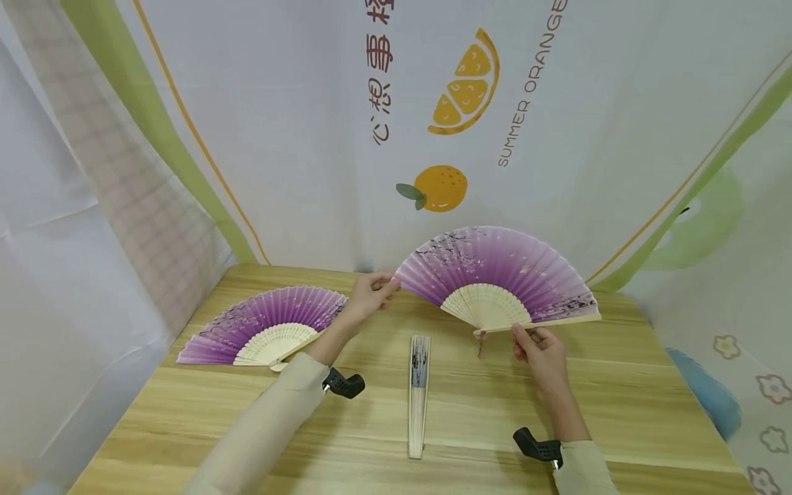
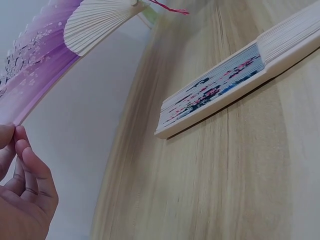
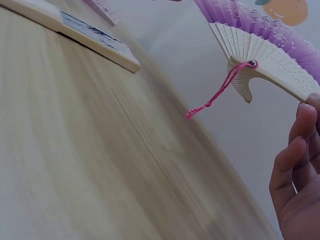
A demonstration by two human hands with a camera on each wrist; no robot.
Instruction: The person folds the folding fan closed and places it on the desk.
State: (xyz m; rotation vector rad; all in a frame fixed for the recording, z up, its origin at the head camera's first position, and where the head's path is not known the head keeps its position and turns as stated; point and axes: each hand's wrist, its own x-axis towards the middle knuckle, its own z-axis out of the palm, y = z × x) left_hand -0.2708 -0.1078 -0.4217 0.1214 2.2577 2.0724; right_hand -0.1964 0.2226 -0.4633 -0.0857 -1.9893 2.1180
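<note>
A spread purple fan (image 1: pixel 495 258) is held up above the table's back part, its pale ribs fanned out and a pink tassel (image 3: pixel 220 95) hanging from the pivot. The left hand (image 1: pixel 369 294) pinches the fan's left edge near its outer tip; in the left wrist view that hand (image 2: pixel 27 185) has thumb and fingertips on the edge of the purple leaf (image 2: pixel 47 65). Along the right guard stick, the right hand (image 1: pixel 544 357) grips between thumb and fingers, also seen in the right wrist view as a hand (image 3: pixel 300 170) at the stick.
A second purple fan (image 1: pixel 278 344) lies spread on the table's left side, partly behind the left forearm. A folded fan (image 1: pixel 419 395) with a blossom pattern lies at the middle of the wooden table (image 1: pixel 489 433). Behind hangs a white curtain (image 1: pixel 297 137) with orange prints.
</note>
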